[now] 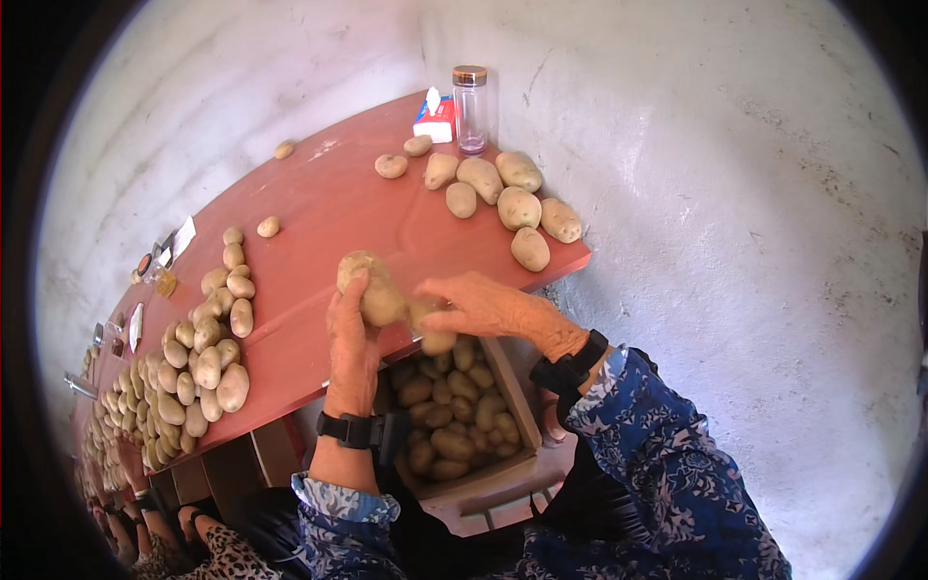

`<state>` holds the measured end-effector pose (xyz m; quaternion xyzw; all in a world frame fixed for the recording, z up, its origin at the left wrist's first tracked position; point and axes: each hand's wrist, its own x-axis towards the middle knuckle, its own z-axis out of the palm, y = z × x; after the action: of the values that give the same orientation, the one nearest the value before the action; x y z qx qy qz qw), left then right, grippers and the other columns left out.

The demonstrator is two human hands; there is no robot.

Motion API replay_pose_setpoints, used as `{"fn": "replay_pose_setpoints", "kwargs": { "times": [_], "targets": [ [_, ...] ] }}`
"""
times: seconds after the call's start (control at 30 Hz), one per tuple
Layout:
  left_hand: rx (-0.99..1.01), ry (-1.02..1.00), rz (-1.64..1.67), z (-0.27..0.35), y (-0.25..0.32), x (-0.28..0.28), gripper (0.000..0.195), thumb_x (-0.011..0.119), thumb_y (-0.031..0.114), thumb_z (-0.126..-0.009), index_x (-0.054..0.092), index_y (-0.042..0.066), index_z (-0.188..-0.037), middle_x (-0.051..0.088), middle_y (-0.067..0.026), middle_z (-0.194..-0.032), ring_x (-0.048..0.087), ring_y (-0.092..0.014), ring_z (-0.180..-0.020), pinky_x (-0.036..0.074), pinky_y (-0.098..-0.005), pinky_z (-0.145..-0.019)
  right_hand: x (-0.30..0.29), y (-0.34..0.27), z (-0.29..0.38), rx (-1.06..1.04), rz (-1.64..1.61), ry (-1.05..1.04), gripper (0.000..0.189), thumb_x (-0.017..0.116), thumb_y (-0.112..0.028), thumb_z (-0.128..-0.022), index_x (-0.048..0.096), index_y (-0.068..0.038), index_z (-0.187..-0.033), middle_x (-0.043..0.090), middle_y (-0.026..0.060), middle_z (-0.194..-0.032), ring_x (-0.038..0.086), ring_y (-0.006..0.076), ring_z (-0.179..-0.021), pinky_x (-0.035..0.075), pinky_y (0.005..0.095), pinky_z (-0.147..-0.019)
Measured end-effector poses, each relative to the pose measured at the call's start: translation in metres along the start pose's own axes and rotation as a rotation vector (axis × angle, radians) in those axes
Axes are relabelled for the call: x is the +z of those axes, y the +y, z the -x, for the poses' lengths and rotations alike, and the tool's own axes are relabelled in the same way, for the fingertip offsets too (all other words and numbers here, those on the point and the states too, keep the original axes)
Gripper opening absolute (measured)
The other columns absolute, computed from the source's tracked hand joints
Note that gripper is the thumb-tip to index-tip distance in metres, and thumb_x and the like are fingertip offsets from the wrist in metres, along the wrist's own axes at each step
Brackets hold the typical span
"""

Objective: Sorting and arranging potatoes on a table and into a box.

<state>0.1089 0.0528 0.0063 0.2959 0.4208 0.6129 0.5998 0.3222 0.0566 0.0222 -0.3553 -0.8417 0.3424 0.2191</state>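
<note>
My left hand (351,341) grips a large potato (377,293), its thumb across the near side, above the table's front edge. Close to its right, my right hand (486,308) has its fingers around a smaller potato (438,341), which is blurred and partly covered by the fingers. Below both hands an open wooden drawer or box (516,395) holds many potatoes (453,444). Part of it is hidden behind my left wrist. The red tabletop (312,254) stretches away beyond my hands.
Large potatoes (519,209) lie at the table's right corner. Behind them stand a clear lidded bottle (471,116) and a tissue pack (435,119). A long potato heap (185,388) covers the left side. Co-workers' hands (130,464) are at lower left. A wall (689,217) borders the right.
</note>
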Motion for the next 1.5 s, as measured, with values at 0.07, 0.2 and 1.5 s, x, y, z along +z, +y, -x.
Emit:
{"fn": "replay_pose_setpoints", "kwargs": {
  "times": [0.07, 0.2, 1.5],
  "targets": [
    [-0.003, -0.015, 0.010, 0.000, -0.001, -0.001, 0.041, 0.064, 0.025, -0.089, 0.054, 0.000, -0.121, 0.062, -0.0086, -0.107, 0.063, -0.022, -0.095, 0.055, -0.0389, -0.080, -0.005, 0.003, 0.003, 0.064, 0.104, 0.066, 0.047, 0.061, -0.032, -0.084, 0.054, -0.004, -0.121, 0.062, 0.0224, -0.111, 0.059, 0.0396, -0.103, 0.047, 0.0466, -0.087],
    [-0.009, -0.012, 0.008, 0.000, -0.006, -0.002, 0.043, 0.065, 0.024, -0.089, 0.053, 0.000, -0.122, 0.061, -0.0095, -0.109, 0.062, -0.022, -0.098, 0.055, -0.0392, -0.081, -0.031, 0.021, 0.012, 0.188, 0.563, 0.469, 0.043, 0.066, -0.029, -0.081, 0.056, -0.003, -0.114, 0.061, 0.0213, -0.108, 0.062, 0.0370, -0.097, 0.050, 0.0448, -0.083],
    [-0.101, -0.067, -0.091, 0.009, -0.016, 0.014, 0.050, 0.066, 0.031, -0.087, 0.051, -0.001, -0.122, 0.060, -0.0122, -0.109, 0.063, -0.024, -0.095, 0.056, -0.0388, -0.075, -0.022, -0.002, 0.012, 0.181, -0.050, -0.297, 0.053, 0.068, -0.027, -0.076, 0.058, -0.003, -0.122, 0.066, 0.0186, -0.096, 0.062, 0.0317, -0.093, 0.048, 0.0400, -0.081]
  ]
}}
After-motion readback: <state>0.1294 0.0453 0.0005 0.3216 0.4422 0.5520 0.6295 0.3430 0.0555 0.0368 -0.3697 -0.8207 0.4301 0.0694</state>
